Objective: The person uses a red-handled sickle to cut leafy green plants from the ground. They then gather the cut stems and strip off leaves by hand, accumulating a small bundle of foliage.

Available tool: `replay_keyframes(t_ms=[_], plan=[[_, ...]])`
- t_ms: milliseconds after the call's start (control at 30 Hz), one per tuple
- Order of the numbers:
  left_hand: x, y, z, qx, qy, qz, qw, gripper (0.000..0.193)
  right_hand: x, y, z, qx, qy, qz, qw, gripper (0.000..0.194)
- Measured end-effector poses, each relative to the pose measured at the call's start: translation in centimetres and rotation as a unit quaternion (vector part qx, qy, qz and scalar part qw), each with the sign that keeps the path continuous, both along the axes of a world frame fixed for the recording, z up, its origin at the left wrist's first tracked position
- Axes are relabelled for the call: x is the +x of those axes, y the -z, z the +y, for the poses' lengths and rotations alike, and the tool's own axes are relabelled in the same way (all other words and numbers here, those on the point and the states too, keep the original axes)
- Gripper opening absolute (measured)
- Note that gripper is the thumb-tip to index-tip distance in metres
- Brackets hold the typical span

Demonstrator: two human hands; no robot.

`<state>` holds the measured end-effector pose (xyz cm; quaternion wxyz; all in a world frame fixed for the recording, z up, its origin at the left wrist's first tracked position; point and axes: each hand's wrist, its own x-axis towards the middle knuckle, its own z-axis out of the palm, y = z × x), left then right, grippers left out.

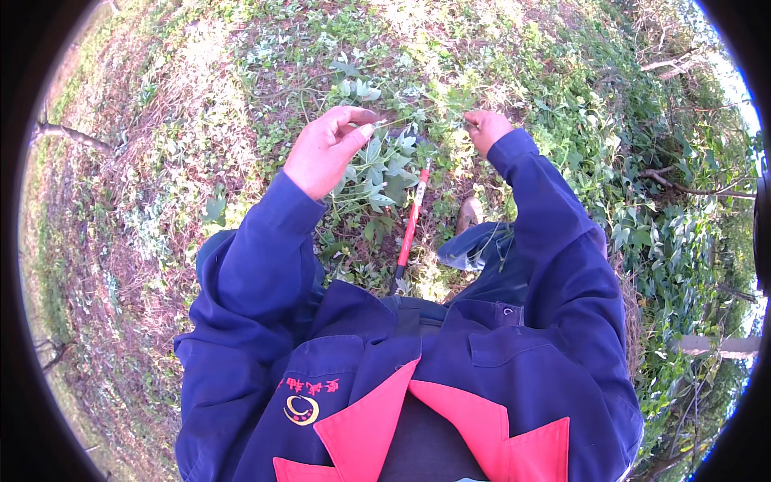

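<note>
My left hand (325,149) is raised over the ground cover, its thumb and fingers pinched on a thin plant stem (382,122). Lobed green leaves (379,165) spread just beneath and beside that hand. To the right, my right hand (486,130) is held at a similar height with its fingers curled in. Whether a stem lies between those fingertips is too small to tell. Between and below both hands lies a long-handled tool with a red handle (411,226) and a pale label bearing writing. Foliage mostly hides the tool's far end.
A brown shoe (469,214) rests on the ground near the handle. Dense vines (656,235) climb along the right side, with bare branches (668,178) sticking out among them. Another branch (75,136) juts in at far left. Low weeds (199,108) and dry stems cover the ground.
</note>
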<state>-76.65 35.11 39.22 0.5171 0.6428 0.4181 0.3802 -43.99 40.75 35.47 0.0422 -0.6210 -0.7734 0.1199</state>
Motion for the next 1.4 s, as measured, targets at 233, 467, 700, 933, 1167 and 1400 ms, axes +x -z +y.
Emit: replay_keyframes(t_ms=[233,467,700,933,1167,1400], plan=[[-0.3,-2.2,1.4,-0.017,-0.054,-0.075,0.996,0.022,-6.9,11.7,10.4,0.027,-0.090,-0.070,0.993,0.046],[-1.0,-2.1,4.1,-0.035,-0.099,-0.089,0.990,0.021,-9.2,20.9,16.4,-0.222,0.006,-0.177,0.959,0.041],[0.0,-2.0,4.5,-0.032,-0.055,-0.089,0.994,0.023,-2.6,17.6,13.5,-0.119,-0.013,-0.182,0.976,0.024],[3.3,-2.5,4.2,-0.072,-0.020,-0.076,0.994,0.026,4.0,-1.6,7.4,-0.098,0.164,0.643,0.742,0.016],[8.2,-4.9,4.1,0.290,-0.048,0.015,0.956,0.028,-0.9,-10.8,-1.9,-0.154,0.103,0.673,0.716,0.024],[8.1,-2.9,5.1,0.074,-0.074,-0.196,0.975,0.048,-6.0,-7.5,-3.2,-0.178,0.057,0.570,0.800,0.025]])
